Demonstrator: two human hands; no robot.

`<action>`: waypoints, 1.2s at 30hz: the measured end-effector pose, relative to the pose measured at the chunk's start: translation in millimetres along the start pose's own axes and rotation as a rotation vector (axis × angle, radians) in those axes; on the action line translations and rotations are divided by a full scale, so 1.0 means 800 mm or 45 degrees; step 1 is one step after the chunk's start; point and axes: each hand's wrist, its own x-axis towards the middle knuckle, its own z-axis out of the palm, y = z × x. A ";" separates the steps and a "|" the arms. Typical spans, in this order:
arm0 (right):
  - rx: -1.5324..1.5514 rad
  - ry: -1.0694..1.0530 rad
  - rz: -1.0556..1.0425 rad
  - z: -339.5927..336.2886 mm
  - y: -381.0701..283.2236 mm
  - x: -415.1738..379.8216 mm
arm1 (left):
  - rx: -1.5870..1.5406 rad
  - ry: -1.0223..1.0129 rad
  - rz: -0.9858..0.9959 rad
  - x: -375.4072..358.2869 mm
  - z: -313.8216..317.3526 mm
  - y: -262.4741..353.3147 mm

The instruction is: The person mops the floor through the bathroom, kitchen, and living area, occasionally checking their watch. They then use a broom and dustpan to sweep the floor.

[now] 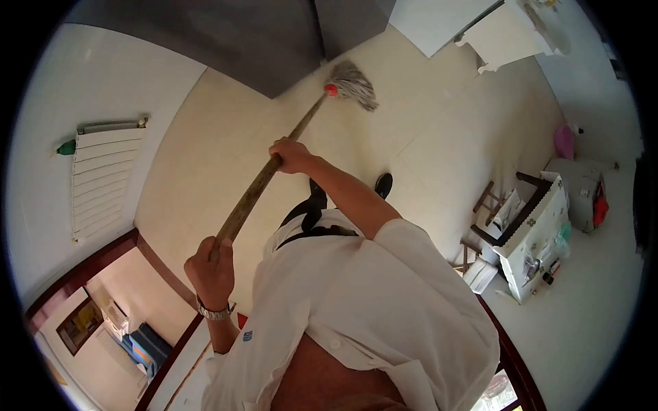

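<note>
A string mop (250,195) with a long wooden handle runs diagonally from lower left to upper middle. Its grey strands (355,85) lie on the floor near the dark cabinet, fanned to the right of a red collar (332,90). My left hand (211,269), with a metal watch on its wrist, is wrapped round the upper end of the handle. Further down the pole, my right hand (291,156) is closed round it too, with the arm stretched across in front of me.
A dark grey cabinet (226,41) stands ahead, its corner close to the mop head. On the left wall hangs a white radiator (106,179). To the right are a table with a patterned cover (531,236) and small stools (488,200). A doorway opens at lower left.
</note>
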 end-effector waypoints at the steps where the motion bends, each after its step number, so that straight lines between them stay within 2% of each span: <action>1: 0.027 0.004 -0.069 0.003 -0.003 0.004 | -0.021 0.036 0.027 -0.006 -0.001 0.001; 4: 0.069 0.021 -0.156 0.013 -0.001 0.000 | -0.059 0.100 0.090 -0.015 -0.002 0.009; 6: 0.102 0.068 -0.170 0.007 0.003 -0.013 | -0.035 0.155 0.392 -0.012 0.001 0.015; 9: 0.083 0.017 -0.082 -0.030 -0.006 -0.038 | 0.051 0.113 0.489 0.010 -0.011 0.044; 10: 0.065 0.012 -0.061 -0.042 -0.006 -0.047 | -0.063 -0.067 0.389 0.018 -0.017 0.036; 11: 0.048 0.011 -0.035 -0.052 -0.004 -0.056 | -0.127 -0.081 0.379 0.025 -0.017 0.038; 13: 0.047 -0.005 0.072 -0.060 0.007 -0.071 | -0.059 0.051 0.496 0.043 -0.010 0.035; 15: 0.061 0.206 0.099 -0.064 0.016 -0.095 | -0.207 0.094 0.553 0.064 0.000 0.038; 16: 0.060 0.222 0.110 -0.078 0.012 -0.109 | -0.258 -0.192 0.465 0.079 -0.010 0.053; 18: 0.067 0.039 0.430 -0.104 0.009 -0.147 | -0.328 -0.274 0.505 0.093 0.007 0.075; 19: 0.066 0.059 0.447 -0.110 0.015 -0.169 | -0.397 -0.352 0.531 0.100 0.017 0.088; 21: 0.103 0.052 0.697 -0.119 0.035 -0.221 | -0.444 -0.563 0.595 0.105 0.053 0.118; 23: 0.052 0.406 0.817 -0.100 0.070 -0.288 | -0.362 -0.745 0.702 0.100 0.090 0.160; 25: 0.141 0.438 0.985 -0.088 0.110 -0.358 | -0.275 -0.852 0.909 0.085 0.146 0.189; 26: 0.083 0.484 1.017 -0.086 0.119 -0.392 | -0.209 -0.826 1.248 0.074 0.172 0.207; 27: 0.020 0.528 1.044 -0.084 0.130 -0.427 | -0.250 -0.830 1.407 0.066 0.216 0.201; 28: 0.039 0.712 1.038 -0.059 0.157 -0.467 | -0.068 -0.922 1.519 0.048 0.226 0.230; 29: 0.060 0.894 1.027 -0.036 0.179 -0.506 | -0.036 -1.082 1.435 0.031 0.244 0.247; 30: 0.043 0.814 1.127 -0.038 0.182 -0.533 | -0.005 -1.233 1.350 0.016 0.268 0.257; 31: 0.028 0.729 1.228 -0.038 0.182 -0.557 | -0.008 -1.241 1.413 0.000 0.291 0.262; 33: -0.008 0.796 1.240 -0.016 0.197 -0.600 | -0.014 -1.250 1.479 -0.022 0.324 0.264; 36: -0.052 0.799 1.409 -0.013 0.172 -0.601 | 0.107 -1.337 1.519 -0.032 0.346 0.258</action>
